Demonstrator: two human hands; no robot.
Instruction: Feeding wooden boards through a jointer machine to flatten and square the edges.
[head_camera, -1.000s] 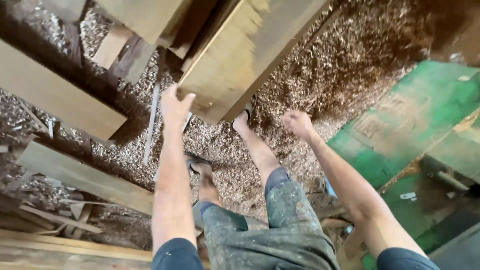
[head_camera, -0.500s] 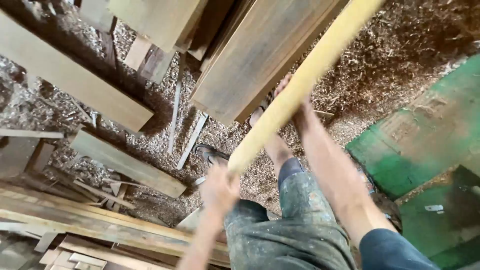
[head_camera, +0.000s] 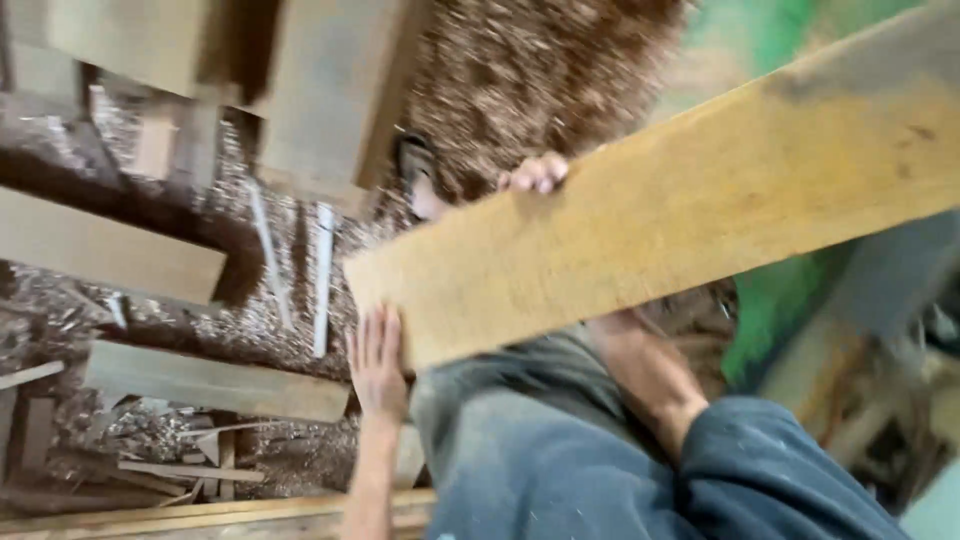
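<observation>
Hands, left hand (head_camera: 377, 362) and right hand (head_camera: 537, 174), grip rough yellow plank (head_camera: 660, 215).

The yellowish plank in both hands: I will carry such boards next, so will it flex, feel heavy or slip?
The plank looks straight along its length, so probably stiff. It is long, likely needing both the left hand and right hand. Its rough-looking face probably grips well.
</observation>
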